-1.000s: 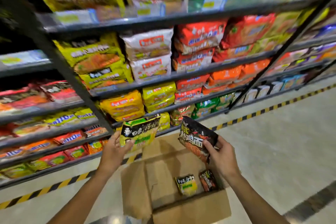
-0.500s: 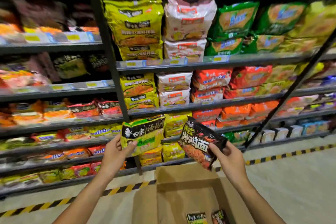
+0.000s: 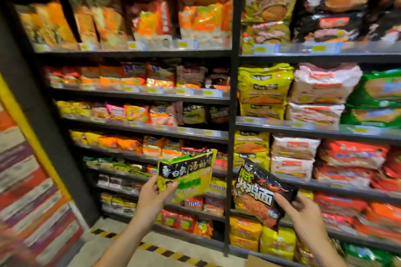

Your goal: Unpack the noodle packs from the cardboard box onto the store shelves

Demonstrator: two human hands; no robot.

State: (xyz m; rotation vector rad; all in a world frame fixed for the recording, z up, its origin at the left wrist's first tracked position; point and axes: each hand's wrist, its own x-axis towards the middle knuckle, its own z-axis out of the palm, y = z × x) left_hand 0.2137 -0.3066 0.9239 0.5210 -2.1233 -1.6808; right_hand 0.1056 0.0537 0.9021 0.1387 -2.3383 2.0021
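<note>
Head cam: left hand (image 3: 149,198) gripped yellow-green noodle pack (image 3: 186,174), black banner, long axis roughly horizontal, top tilted right. Right hand (image 3: 303,212) pinched black-red noodle pack (image 3: 261,195), long axis diagonal, down-right. Both packs were held up before the shelves (image 3: 138,95). Cardboard box (image 3: 259,262) corner was at bottom edge.

Glossy, crinkled plastic wraps the yellow-green noodle pack (image 3: 186,174) and black noodle pack (image 3: 260,195); dark matt metal shelves (image 3: 141,96); a brown cardboard box (image 3: 258,262) corner, dull.
</note>
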